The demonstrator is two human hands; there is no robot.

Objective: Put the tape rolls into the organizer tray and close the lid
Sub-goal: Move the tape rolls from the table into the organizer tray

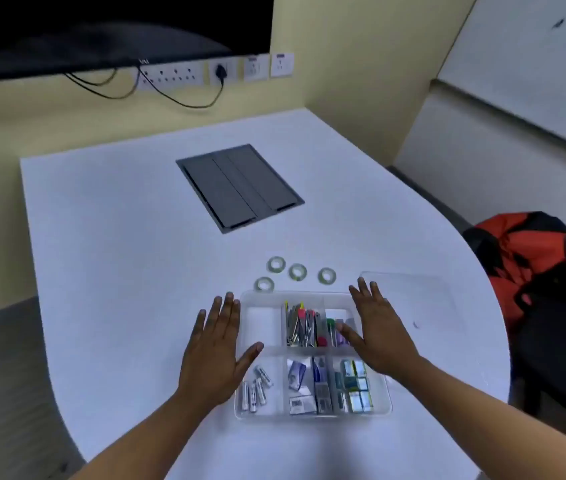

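Both hands [295,344] are flat, open and empty — the four tape rolls [297,272] lie just past the tray [312,415], nearest the left hand [215,355].

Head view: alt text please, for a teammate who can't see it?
Both bare hands, left and right, hover open over a clear organizer tray on a white table. Four tape rolls lie on the table just beyond the tray, none inside. The clear lid lies to its right.

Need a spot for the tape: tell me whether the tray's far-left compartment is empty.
Empty: the far-left compartment of the organizer tray shows only bare bottom.
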